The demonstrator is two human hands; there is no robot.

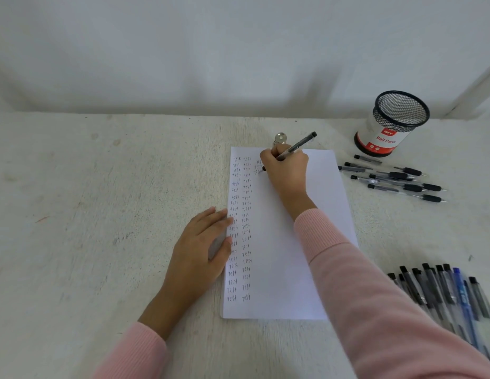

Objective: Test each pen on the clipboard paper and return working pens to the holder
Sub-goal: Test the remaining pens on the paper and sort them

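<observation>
A white sheet of paper [306, 242] lies on a clipboard, whose metal clip [280, 138] shows at the top. Two full columns of handwritten "test" run down its left side, and a third column starts near the top. My right hand [286, 170] grips a clear black-capped pen [299, 144] with its tip on the paper at that third column. My left hand [202, 247] rests flat on the paper's left edge with its fingers straight. The black mesh pen holder [397, 116] stands at the far right with a white "Ball Pens" label.
Several black pens [397, 177] lie loose on the table just below the holder. A larger pile of pens [443, 291], one of them blue, sits at the near right beside my right sleeve. A white wall runs behind the pale table.
</observation>
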